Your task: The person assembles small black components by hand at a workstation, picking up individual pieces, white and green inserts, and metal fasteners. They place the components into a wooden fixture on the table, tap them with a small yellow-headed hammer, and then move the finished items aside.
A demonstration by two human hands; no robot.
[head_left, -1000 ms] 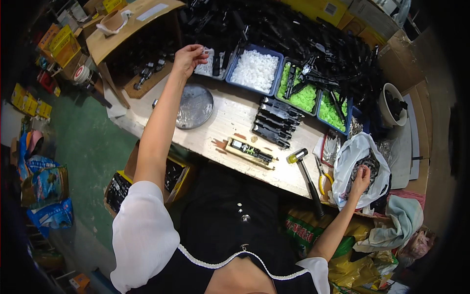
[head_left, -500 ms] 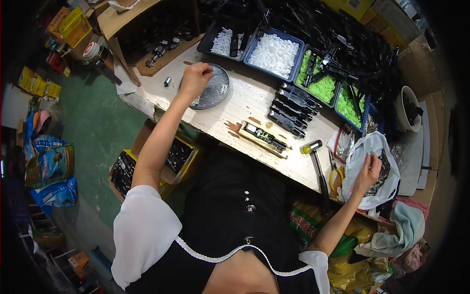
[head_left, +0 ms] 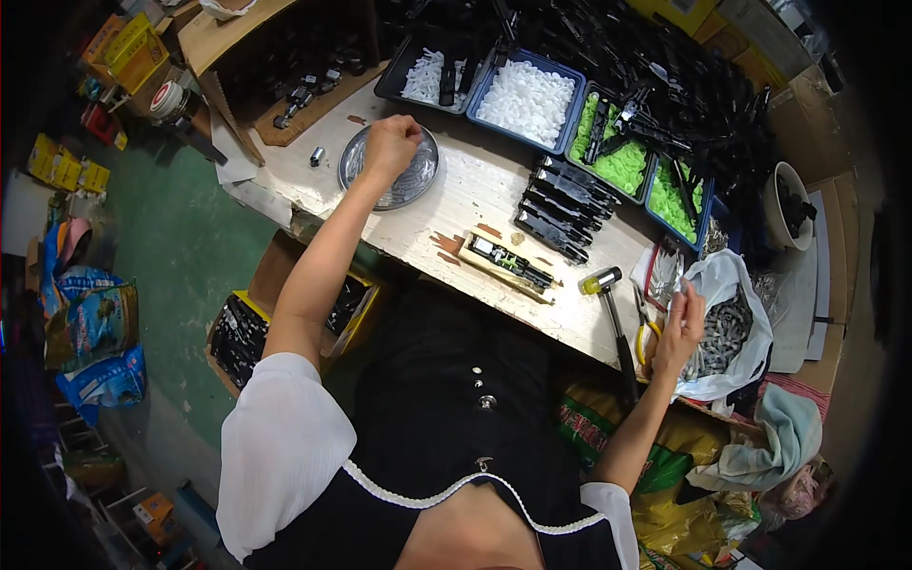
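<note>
My left hand (head_left: 391, 150) hovers over a round grey dish (head_left: 410, 202) of thin shiny pieces, its fingers pinched together; whatever they hold is too small to make out. To the right, my right hand (head_left: 682, 328) is closed on a small silvery part (head_left: 683, 284), at the near side of a white plastic bag (head_left: 705, 389) full of small grey metal parts (head_left: 731, 328). Between my hands, a black mechanism (head_left: 518, 263) with green and silver bits rests in a pale yellow block (head_left: 465, 256) on the bench.
A hammer (head_left: 618, 328) and yellow-handled pliers (head_left: 649, 344) lie near the bench's front edge. Black assemblies (head_left: 562, 211) sit in a row behind the block. Farther back stand trays of white pieces (head_left: 527, 104) and green pieces (head_left: 622, 171). A small metal cylinder (head_left: 317, 156) lies beside the dish.
My right hand has drawn back leftward from over the bag, a small silvery part now showing at its fingertips. My left hand stays over the dish, its fingers shifted slightly.
</note>
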